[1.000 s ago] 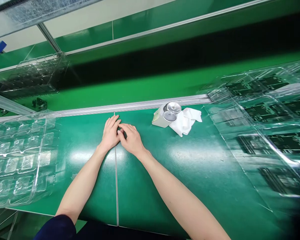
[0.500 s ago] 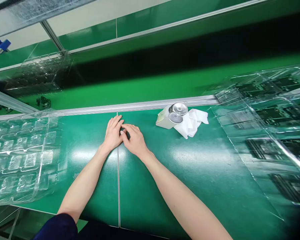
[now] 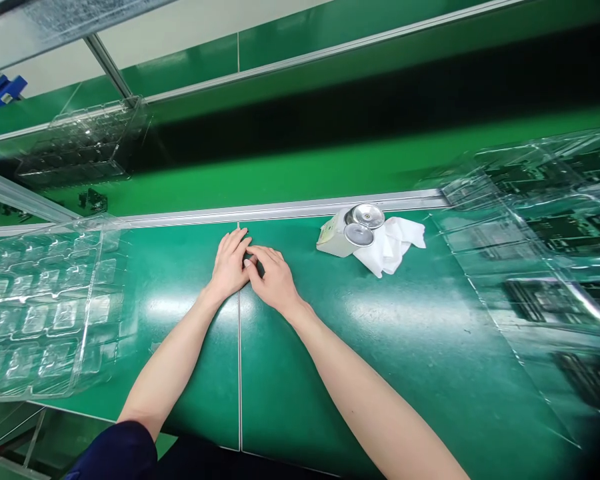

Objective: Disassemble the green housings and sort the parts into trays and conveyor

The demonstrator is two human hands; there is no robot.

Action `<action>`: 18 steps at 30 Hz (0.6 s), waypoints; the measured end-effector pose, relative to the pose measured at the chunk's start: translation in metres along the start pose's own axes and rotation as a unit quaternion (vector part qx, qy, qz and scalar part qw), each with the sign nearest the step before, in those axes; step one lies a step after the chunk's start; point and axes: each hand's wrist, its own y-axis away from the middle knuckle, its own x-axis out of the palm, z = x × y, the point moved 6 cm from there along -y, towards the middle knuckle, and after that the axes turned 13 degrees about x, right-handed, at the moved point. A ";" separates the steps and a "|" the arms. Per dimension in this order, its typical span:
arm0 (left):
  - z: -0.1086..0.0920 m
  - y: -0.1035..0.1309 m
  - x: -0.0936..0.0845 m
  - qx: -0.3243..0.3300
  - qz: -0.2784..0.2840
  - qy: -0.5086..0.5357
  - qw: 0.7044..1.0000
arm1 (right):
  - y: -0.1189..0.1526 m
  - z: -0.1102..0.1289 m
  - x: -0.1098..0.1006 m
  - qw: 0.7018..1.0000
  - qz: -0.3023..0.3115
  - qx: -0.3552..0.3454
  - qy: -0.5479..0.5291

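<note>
My left hand (image 3: pixel 230 267) lies palm down on the green tabletop (image 3: pixel 180 373), its fingers stretched toward the back edge and nothing seen in it. Touching it from the right is my right hand (image 3: pixel 274 277), with bent fingers and the thumb near the left hand's thumb. A small dark gap shows between the right thumb and forefinger; whether anything is under them cannot be made out. To the right of both hands stand a pale box (image 3: pixel 336 237), two round metal dishes (image 3: pixel 360 234) and a crumpled white cloth (image 3: pixel 397 240).
Clear plastic trays (image 3: pixel 40 313) with compartments fill the left side. On the right are clear trays (image 3: pixel 545 267) holding dark circuit boards. A metal rail (image 3: pixel 280 212) runs along the back edge, with another clear tray (image 3: pixel 80 147) beyond it.
The whole view has shifted slightly, so things appear a little further right. My hands stay together in nearly the same pose.
</note>
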 end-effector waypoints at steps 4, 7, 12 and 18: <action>0.001 0.000 0.001 -0.003 0.008 0.002 1.000 | 0.000 -0.001 0.001 1.000 0.005 0.007 -0.001; 0.002 0.000 0.001 -0.006 0.012 0.003 1.000 | 0.000 -0.002 0.001 1.000 0.010 0.010 -0.001; 0.001 0.000 0.001 -0.005 0.015 0.004 1.000 | -0.001 -0.001 0.001 1.000 0.007 0.009 0.001; 0.002 0.001 0.002 -0.005 0.014 0.004 1.000 | 0.000 -0.001 0.001 1.000 0.007 0.008 0.001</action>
